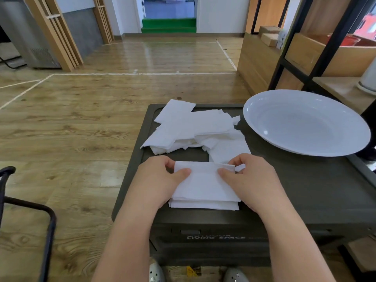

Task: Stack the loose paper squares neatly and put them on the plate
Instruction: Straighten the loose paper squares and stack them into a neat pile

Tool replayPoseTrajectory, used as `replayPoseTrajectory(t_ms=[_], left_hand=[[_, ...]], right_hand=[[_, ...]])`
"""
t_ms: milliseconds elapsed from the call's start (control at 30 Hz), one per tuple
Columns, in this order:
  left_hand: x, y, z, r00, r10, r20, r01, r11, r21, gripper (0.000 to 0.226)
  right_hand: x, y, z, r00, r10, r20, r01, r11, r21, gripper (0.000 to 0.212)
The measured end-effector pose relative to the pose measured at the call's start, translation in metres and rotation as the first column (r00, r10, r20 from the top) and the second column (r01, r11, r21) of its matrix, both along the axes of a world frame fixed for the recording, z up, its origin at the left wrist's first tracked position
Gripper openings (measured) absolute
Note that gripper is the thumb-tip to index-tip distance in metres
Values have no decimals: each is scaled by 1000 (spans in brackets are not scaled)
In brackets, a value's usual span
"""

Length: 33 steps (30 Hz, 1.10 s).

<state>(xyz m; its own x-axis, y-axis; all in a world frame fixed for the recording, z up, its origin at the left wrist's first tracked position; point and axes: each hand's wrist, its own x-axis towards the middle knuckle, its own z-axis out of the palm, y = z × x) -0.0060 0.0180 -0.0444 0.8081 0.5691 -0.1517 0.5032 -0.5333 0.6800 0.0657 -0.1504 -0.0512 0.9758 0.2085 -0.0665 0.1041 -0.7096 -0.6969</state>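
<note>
Between both hands [205, 180], small paper stack [205, 188].

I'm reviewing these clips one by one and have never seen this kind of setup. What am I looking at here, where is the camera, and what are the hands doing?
There is no machine: a person works with bare hands, and the single picture comes from a camera worn on their head, looking forward and down. The left hand and right hand each pinch a far corner of the top sheet of a small stack of paper squares, thumbs on top. The stack rests on a dark storage box used as a table. Behind it lies a messy pile of loose paper squares. To the right sits a large white plate holding nothing. Around the box is wooden floor.
</note>
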Motion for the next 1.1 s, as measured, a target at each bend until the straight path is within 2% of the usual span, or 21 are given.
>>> replayPoseTrajectory(t_ms=[133,267,300,367,433,467,600,700,767,833,867,933,967,1000,1067,1100], left_hand=[[2,-1,1,999,28,-46,-25,998,56,29],[-3,-3,0,992,106,-63,-93,978,186,44],[-4,-3,1,990,140,-18,-133,966,221,42],[-6,-2,4,963,205,175,-248,929,274,32],[-5,2,5,897,210,388,-339,891,301,21],[-4,5,5,877,188,442,-349,881,319,22],[5,17,-2,900,96,425,-271,888,373,45],[7,22,-8,904,52,423,-240,883,403,31],[7,23,-7,885,47,464,-254,882,396,17],[5,21,-3,846,38,532,-287,873,395,11],[3,19,1,815,45,578,-306,880,363,10],[-2,17,12,758,91,645,-265,948,177,9],[-4,18,17,750,99,654,-182,981,61,9],[-7,19,22,754,82,652,-63,997,-52,9],[-13,18,32,769,4,639,194,952,-238,6],[-16,18,36,767,-40,640,305,901,-309,10]], right_hand=[[-2,1,-2,999,-33,41,36,997,-70,28],[-3,3,-2,994,-63,94,74,990,-119,36],[-4,3,-1,991,-69,115,82,990,-116,37],[-5,3,2,986,-79,149,90,993,-70,36],[-5,4,5,980,-93,175,93,996,5,30],[-5,3,7,978,-98,185,92,995,38,26],[-6,3,9,973,-93,209,69,991,118,17],[-7,5,8,978,-74,194,46,989,143,15],[-9,8,9,980,-63,191,36,989,146,16],[-10,9,11,979,-61,195,27,985,171,16],[-10,9,12,979,-58,196,21,982,189,16],[-11,10,17,984,-31,173,-17,964,266,14],[-11,10,20,988,2,155,-53,945,324,19],[-11,10,23,989,49,142,-101,919,382,33],[-10,9,27,984,134,114,-173,857,486,61],[-11,8,29,980,174,99,-200,831,520,67]])
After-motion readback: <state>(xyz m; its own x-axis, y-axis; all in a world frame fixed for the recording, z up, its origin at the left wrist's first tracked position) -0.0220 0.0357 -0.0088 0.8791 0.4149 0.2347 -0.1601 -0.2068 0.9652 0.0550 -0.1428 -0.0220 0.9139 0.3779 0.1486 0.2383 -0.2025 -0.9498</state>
